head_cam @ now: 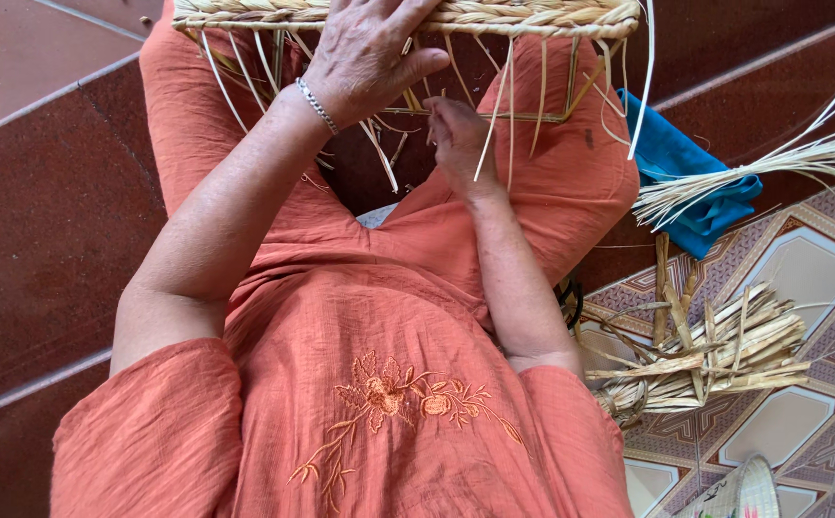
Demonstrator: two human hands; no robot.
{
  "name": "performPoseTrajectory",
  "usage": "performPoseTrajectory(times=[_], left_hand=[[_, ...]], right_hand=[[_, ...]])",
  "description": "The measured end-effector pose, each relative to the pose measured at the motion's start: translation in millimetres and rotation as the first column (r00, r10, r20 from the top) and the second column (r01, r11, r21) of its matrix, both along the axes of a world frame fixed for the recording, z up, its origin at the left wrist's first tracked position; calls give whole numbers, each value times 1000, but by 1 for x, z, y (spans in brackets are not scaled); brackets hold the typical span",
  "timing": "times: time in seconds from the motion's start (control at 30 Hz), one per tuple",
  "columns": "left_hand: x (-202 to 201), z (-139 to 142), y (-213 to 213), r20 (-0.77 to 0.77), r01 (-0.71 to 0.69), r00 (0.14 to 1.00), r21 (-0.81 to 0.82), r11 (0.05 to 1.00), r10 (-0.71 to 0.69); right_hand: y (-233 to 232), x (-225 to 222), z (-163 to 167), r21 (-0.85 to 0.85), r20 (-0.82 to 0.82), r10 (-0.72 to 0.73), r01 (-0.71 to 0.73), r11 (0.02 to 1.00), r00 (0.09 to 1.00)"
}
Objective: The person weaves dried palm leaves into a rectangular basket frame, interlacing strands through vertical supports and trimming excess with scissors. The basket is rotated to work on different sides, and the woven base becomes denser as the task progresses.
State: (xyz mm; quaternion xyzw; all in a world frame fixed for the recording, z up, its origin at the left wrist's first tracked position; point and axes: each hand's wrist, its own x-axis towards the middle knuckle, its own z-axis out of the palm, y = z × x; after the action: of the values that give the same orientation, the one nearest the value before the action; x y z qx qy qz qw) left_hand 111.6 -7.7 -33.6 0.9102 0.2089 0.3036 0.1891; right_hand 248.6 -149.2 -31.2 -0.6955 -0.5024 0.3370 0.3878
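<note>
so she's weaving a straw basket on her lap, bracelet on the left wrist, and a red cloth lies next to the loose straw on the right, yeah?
Not quite: the cloth is blue, not red, as the head view shows. The rest holds: the woven straw basket rests on the lap, the left hand wears a bracelet, and the cloth lies beside the loose straw on the right.

The basket [532, 16] was pale straw-yellow, its rim braided. The dress [379, 317] was burnt orange, with a flower stitched in orange thread on the chest. A silver bracelet [317, 105] circled the left wrist. To the right lay a bright blue cloth [691, 177] and cream straw [782, 163]. The steps [43, 221] were dark red-brown; the mat [820, 278] bore a geometric pattern in brown, purple and white.
</note>
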Motion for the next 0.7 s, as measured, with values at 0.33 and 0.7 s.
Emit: performPoseTrajectory(times=[0.33, 0.7], left_hand=[[-72, -8, -74, 20, -240, 939, -675, 697, 343], [-27, -31, -79, 226, 190, 953, -965, 180, 204]], right_hand=[[7, 16, -11, 82, 139, -23, 12, 997, 990], [20, 16, 7, 99, 216, -8, -14, 995, 976]])
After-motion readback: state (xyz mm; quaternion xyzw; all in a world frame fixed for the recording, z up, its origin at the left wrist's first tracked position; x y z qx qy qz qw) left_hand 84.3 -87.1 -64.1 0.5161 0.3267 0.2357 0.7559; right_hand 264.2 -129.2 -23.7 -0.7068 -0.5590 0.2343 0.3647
